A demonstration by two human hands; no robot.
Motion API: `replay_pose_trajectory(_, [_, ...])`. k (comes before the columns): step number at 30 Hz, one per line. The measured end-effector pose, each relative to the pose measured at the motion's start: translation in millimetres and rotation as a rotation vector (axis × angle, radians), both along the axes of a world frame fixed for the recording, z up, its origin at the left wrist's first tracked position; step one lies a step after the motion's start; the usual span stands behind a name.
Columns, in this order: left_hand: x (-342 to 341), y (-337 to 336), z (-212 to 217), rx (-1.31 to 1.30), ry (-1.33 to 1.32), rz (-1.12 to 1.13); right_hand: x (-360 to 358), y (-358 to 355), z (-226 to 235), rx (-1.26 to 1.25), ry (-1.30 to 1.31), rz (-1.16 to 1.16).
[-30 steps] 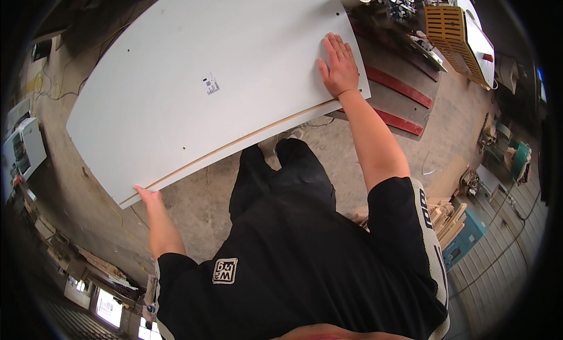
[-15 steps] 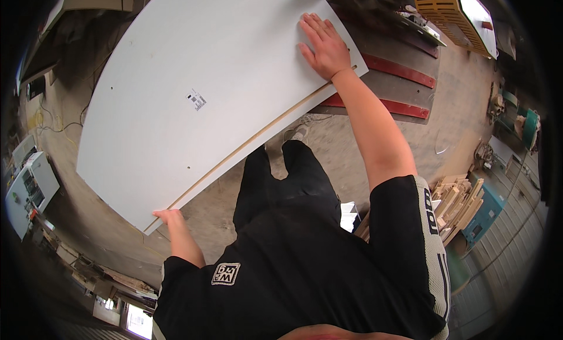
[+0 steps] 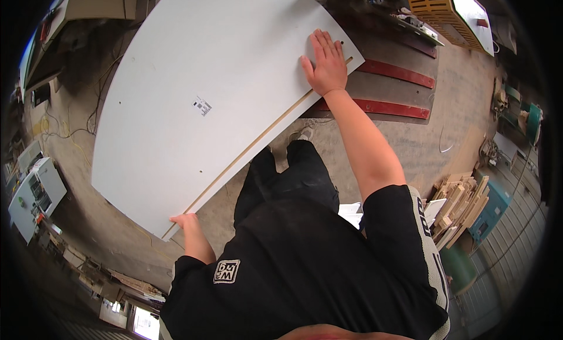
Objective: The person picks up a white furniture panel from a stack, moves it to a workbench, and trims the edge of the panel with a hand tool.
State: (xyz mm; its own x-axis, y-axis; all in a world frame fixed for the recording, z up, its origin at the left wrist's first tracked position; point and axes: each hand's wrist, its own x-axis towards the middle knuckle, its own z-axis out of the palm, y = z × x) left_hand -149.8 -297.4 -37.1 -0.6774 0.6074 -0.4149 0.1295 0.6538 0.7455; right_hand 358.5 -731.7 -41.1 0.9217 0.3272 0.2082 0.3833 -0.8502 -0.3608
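Observation:
A large white board [image 3: 158, 134] with a small printed label [image 3: 202, 106] stretches out ahead of me. Along its near edge runs a narrow groove [image 3: 258, 137], and a few small dark holes dot its face. My left hand [image 3: 186, 221] grips the near-left corner, its thumb on top and the fingers hidden beneath. Flat on the board's upper face, close to the right end of the groove, rests my right hand [image 3: 328, 67] with its fingers stretched out. The board's right end lies over a dark machine table with red strips [image 3: 399, 74].
A yellow slotted guard [image 3: 431, 11] stands at the far right. Wood offcuts [image 3: 460, 208] are piled beside a blue box [image 3: 491, 211] at the right. On the left stands a white machine or cabinet [image 3: 38, 190]. Cables [image 3: 64, 129] trail across the floor there.
The board has shifted slightly to the right and nearer at its left end. Both hands have stayed on it; the left moved right with its corner, the right sits slightly lower.

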Motion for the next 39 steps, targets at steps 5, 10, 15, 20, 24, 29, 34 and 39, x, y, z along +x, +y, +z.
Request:
replay_pose_trajectory(5, [-28.1,5.8,-18.3,-0.088,0.077,0.065,13.7,6.7,5.1,0.010,-0.004,0.030])
replay_pose_trajectory(10, [-25.8,-7.2,-20.1,-0.079,-0.114,-0.006,22.0,8.0,5.4,-0.003,-0.015,0.054])
replay_pose_trajectory(15, [-53.0,-13.6,-28.2,-0.078,-0.162,0.013,32.9,14.7,4.9,0.007,-0.018,0.097])
replay_pose_trajectory(20, [-26.3,-40.8,-15.2,-0.093,-0.196,0.010,42.1,14.6,4.6,0.015,-0.009,0.129])
replay_pose_trajectory(24, [-22.5,-53.3,-8.7,-0.087,-0.258,-0.008,52.2,19.1,5.1,0.015,-0.016,0.153])
replay_pose_trajectory(29, [-52.7,-61.6,-10.2,-0.105,-0.376,-0.019,60.4,27.0,6.6,0.006,0.001,0.187])
replay_pose_trajectory(34, [-49.0,-57.4,13.7,-0.328,0.271,-0.018,68.2,25.9,1.3,-0.008,-0.037,0.202])
replay_pose_trajectory(39, [-80.7,64.8,30.8,0.034,1.081,-0.575,76.4,28.0,6.4,0.007,-0.047,0.224])
